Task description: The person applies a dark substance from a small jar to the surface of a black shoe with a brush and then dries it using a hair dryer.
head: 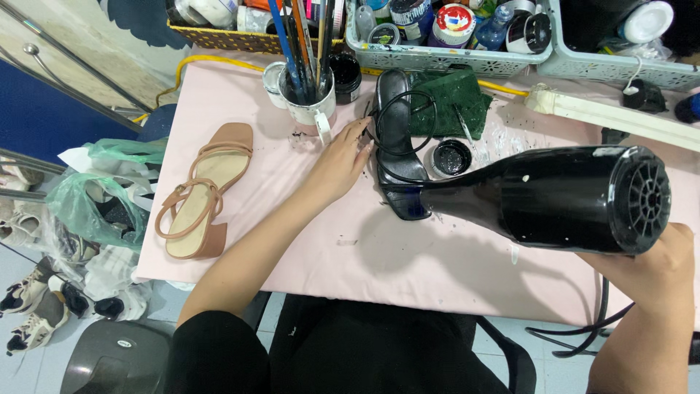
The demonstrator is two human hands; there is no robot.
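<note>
A: Scanning from the left edge: green plastic bags and loose shoes on the floor, beside the pink table.

B: On the table itself?

A: A tan strappy sandal lies alone, untouched, well apart from the hands. Next, a white mug crammed with brushes, a dark jar just beside it.

B: Left hand?

A: The left hand rests flat, fingers spread, fingertips touching the thin straps of the black sandal near table centre. Not clamped, only steadying.

B: And the right?

A: The right hand is wrapped around the grip of a black hair dryer, nozzle aimed at the sandal's toe end.

B: How far along?

A: My reading: the black sandal looks glossy, so coating seems done and drying is in hand. The tan one appears not yet started.

B: Other containers?

A: A small open tin of black stuff beside a green cloth. Behind, pale plastic baskets packed with paint pots and bottles; a yellow tray holds more jars.
</note>
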